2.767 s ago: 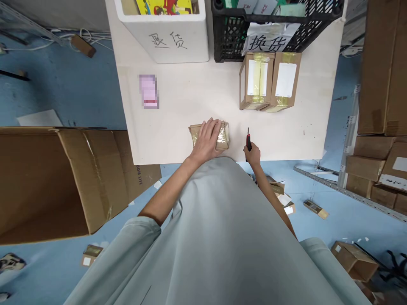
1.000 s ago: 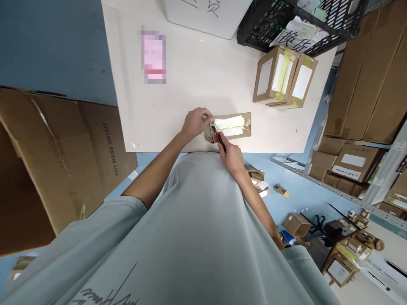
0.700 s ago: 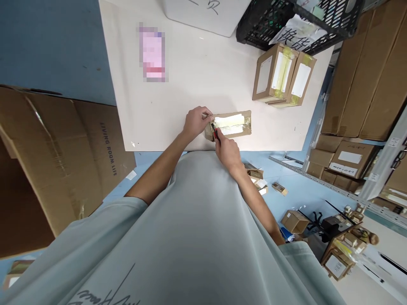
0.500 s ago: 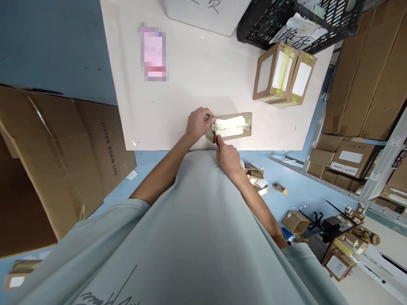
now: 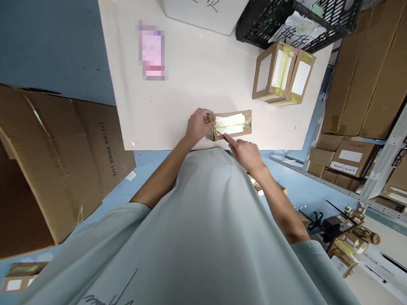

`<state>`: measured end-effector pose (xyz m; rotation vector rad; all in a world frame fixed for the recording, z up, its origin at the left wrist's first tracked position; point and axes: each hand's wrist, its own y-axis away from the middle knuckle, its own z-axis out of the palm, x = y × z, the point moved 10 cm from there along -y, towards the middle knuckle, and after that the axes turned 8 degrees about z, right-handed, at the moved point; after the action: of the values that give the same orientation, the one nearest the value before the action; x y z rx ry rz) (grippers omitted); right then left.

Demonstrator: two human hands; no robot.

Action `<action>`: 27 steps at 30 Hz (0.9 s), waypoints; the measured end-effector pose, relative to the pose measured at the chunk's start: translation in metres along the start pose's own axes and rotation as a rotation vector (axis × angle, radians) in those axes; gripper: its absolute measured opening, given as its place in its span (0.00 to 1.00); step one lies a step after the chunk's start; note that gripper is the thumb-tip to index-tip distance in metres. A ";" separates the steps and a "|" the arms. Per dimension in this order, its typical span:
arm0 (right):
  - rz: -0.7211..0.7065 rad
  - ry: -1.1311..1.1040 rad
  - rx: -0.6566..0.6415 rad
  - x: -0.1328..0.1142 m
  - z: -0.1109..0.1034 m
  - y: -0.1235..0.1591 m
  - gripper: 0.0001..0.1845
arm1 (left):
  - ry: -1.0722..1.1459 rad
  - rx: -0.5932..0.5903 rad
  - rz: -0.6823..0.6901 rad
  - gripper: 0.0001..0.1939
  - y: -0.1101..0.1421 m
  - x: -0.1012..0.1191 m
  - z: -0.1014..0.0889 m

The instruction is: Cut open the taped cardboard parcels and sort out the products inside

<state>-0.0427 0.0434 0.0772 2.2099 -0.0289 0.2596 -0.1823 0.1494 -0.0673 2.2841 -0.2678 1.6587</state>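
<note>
A small cardboard box [image 5: 237, 123] with a white label and clear yellowish tape lies at the table's near edge. My left hand [image 5: 199, 123] is closed on its left end, fingertips at the upper left corner, where the cardboard looks lifted. My right hand [image 5: 248, 153] is closed around a slim red-and-black utility knife [image 5: 224, 136], forefinger stretched along it. The knife's thin tip points up and left, at the taped lower left part of the box. Most of the knife's handle is hidden in the hand.
Taped cardboard boxes [image 5: 281, 74] stand right of my hands, before a black plastic crate [image 5: 263, 25]. A white bin [image 5: 203, 15] sits at the back and a blurred pink item [image 5: 152, 51] at left. A large carton [image 5: 92, 140] flanks the table [image 5: 178, 84].
My right hand has moved right and slightly down, drawing the knife away from the box's left edge toward the label. My left hand stays at the left end.
</note>
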 end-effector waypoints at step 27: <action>-0.267 0.464 0.069 0.054 -0.038 -0.067 0.28 | -0.145 0.110 -0.049 0.19 0.004 0.001 0.004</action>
<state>0.0109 0.1185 0.0577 2.1408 0.5307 0.6213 -0.1796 0.1446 -0.0674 2.4760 -0.1548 1.5221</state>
